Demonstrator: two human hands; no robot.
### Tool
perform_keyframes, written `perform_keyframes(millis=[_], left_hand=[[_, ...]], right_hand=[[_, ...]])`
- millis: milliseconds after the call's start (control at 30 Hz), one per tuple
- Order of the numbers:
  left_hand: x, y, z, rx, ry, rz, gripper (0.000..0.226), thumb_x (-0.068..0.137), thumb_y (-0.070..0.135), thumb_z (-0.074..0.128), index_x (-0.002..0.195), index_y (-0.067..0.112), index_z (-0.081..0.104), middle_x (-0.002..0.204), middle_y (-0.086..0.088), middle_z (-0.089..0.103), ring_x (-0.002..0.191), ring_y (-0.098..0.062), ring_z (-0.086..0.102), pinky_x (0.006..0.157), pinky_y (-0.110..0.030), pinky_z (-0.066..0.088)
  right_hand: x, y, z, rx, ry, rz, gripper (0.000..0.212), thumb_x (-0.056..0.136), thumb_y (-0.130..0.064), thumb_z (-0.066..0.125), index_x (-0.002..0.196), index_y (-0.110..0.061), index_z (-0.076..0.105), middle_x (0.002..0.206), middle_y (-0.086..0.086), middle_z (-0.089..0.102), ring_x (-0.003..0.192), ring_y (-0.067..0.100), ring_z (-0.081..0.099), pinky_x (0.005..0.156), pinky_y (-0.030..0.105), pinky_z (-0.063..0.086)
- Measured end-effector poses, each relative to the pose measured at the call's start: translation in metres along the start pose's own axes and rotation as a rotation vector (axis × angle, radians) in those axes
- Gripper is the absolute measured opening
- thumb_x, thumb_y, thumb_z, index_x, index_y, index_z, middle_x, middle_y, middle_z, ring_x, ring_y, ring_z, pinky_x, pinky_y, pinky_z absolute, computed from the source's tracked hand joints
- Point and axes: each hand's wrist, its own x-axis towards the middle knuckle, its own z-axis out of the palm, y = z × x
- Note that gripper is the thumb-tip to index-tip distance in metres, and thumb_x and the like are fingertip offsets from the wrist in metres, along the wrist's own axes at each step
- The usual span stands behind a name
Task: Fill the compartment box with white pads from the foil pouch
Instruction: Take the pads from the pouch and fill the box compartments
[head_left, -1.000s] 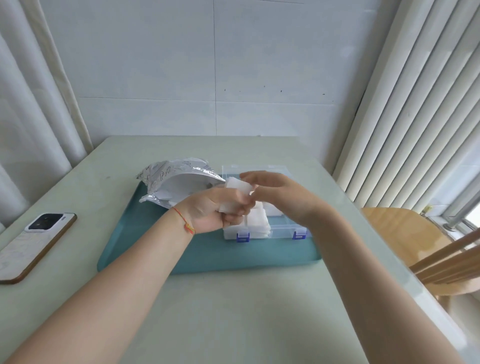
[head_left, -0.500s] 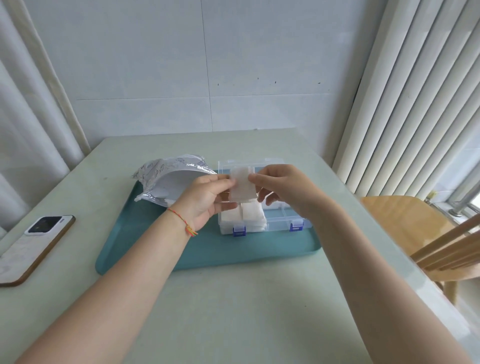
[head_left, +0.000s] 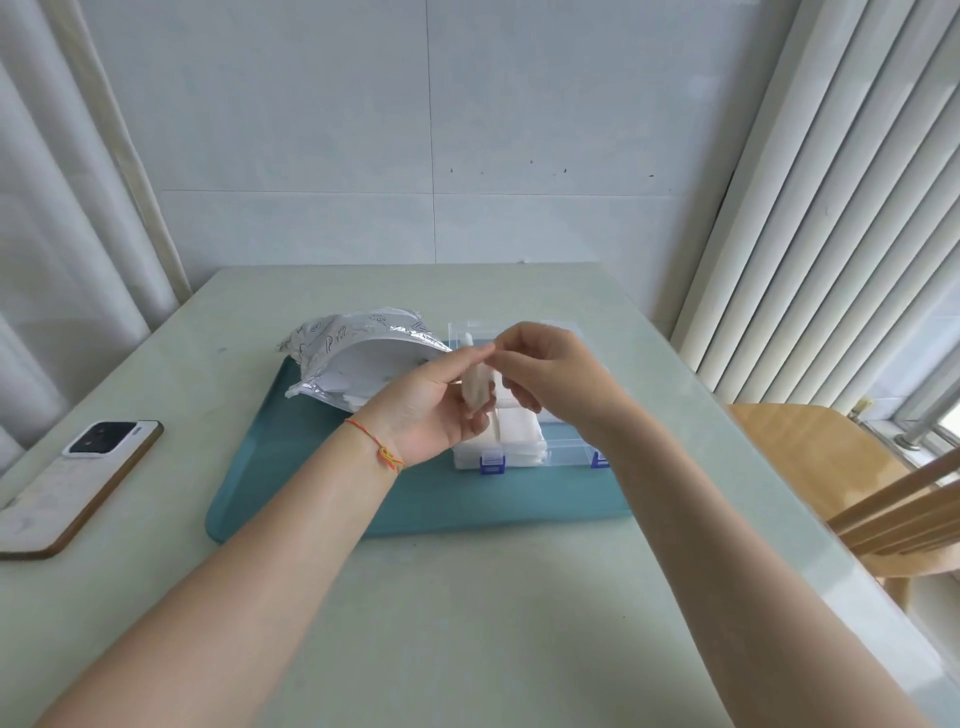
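Head view: you hold a white pad (head_left: 477, 388) over the compartment box (head_left: 524, 415).
Your left hand (head_left: 434, 402) and right hand (head_left: 545, 374) both pinch its top edge by the fingertips, beside the foil pouch (head_left: 358, 358) on the tray (head_left: 311, 467). It looks light, soft and floppy, so grip the edges gently.

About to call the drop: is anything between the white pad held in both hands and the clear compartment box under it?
Nothing visible blocks it. The thin white pad, pinched by the left hand and right hand, hangs directly above the clear plastic compartment box, which is open; its near-left compartments already hold pads.
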Motion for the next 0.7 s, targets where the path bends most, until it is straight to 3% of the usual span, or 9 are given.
perform_keyframes(millis=[100, 167, 233, 333, 433, 533, 700], left_hand=[[-0.002, 0.002, -0.001, -0.083, 0.034, -0.037, 0.030, 0.084, 0.030, 0.071, 0.104, 0.011, 0.059, 0.077, -0.003, 0.053, 0.066, -0.013, 0.051, 0.048, -0.018, 0.039], [-0.004, 0.003, -0.002, -0.071, 0.027, -0.039, 0.026, 0.088, 0.033, 0.067, 0.098, 0.010, 0.060, 0.074, -0.004, 0.052, 0.063, -0.013, 0.050, 0.047, -0.018, 0.036], [-0.004, 0.003, -0.003, -0.026, 0.003, -0.023, 0.029, 0.093, 0.040, 0.061, 0.095, 0.011, 0.059, 0.073, -0.004, 0.052, 0.063, -0.014, 0.050, 0.047, -0.019, 0.034], [-0.005, 0.002, -0.003, 0.053, -0.027, 0.005, 0.045, 0.095, 0.055, 0.049, 0.092, 0.011, 0.058, 0.071, -0.002, 0.050, 0.062, -0.014, 0.050, 0.047, -0.020, 0.034], [-0.006, 0.002, 0.000, 0.120, -0.012, 0.017, 0.049, 0.096, 0.059, 0.042, 0.085, 0.013, 0.056, 0.069, -0.002, 0.048, 0.062, -0.014, 0.049, 0.048, -0.020, 0.033], [-0.008, 0.001, 0.002, 0.149, 0.054, 0.027, 0.046, 0.099, 0.053, 0.043, 0.084, 0.015, 0.065, 0.070, -0.002, 0.057, 0.064, -0.016, 0.052, 0.047, -0.019, 0.035], [-0.010, -0.001, 0.003, 0.153, 0.074, 0.028, 0.045, 0.101, 0.049, 0.042, 0.094, 0.012, 0.066, 0.071, -0.003, 0.065, 0.063, -0.018, 0.061, 0.046, -0.020, 0.042]], right_hand=[[0.002, 0.000, 0.000, 0.003, 0.059, 0.002, 0.012, 0.089, -0.007, 0.054, 0.096, -0.008, 0.064, 0.067, -0.002, 0.058, 0.048, 0.000, 0.051, 0.056, 0.023, 0.040], [0.003, 0.003, 0.002, -0.050, 0.057, 0.021, 0.009, 0.089, -0.017, 0.061, 0.096, -0.012, 0.066, 0.070, 0.000, 0.055, 0.051, 0.004, 0.045, 0.057, 0.021, 0.038], [0.003, 0.004, 0.006, -0.094, 0.032, 0.031, 0.018, 0.086, -0.031, 0.070, 0.092, -0.015, 0.066, 0.066, -0.004, 0.050, 0.053, 0.008, 0.039, 0.050, 0.017, 0.032], [0.003, 0.005, 0.013, -0.176, -0.014, 0.029, 0.027, 0.081, -0.042, 0.075, 0.084, -0.017, 0.065, 0.047, -0.018, 0.044, 0.045, 0.000, 0.040, 0.045, 0.012, 0.028], [0.005, 0.004, 0.017, -0.263, 0.006, 0.045, 0.023, 0.083, -0.037, 0.071, 0.073, -0.019, 0.060, 0.048, -0.016, 0.045, 0.048, 0.000, 0.043, 0.047, 0.013, 0.029], [0.006, 0.004, 0.019, -0.268, 0.061, 0.077, 0.027, 0.086, -0.025, 0.060, 0.065, -0.014, 0.046, 0.057, -0.008, 0.038, 0.053, 0.012, 0.034, 0.053, 0.025, 0.029], [0.006, 0.003, 0.020, -0.316, 0.041, 0.087, 0.032, 0.086, -0.033, 0.065, 0.067, -0.014, 0.048, 0.060, -0.004, 0.042, 0.057, 0.014, 0.037, 0.054, 0.027, 0.031]])
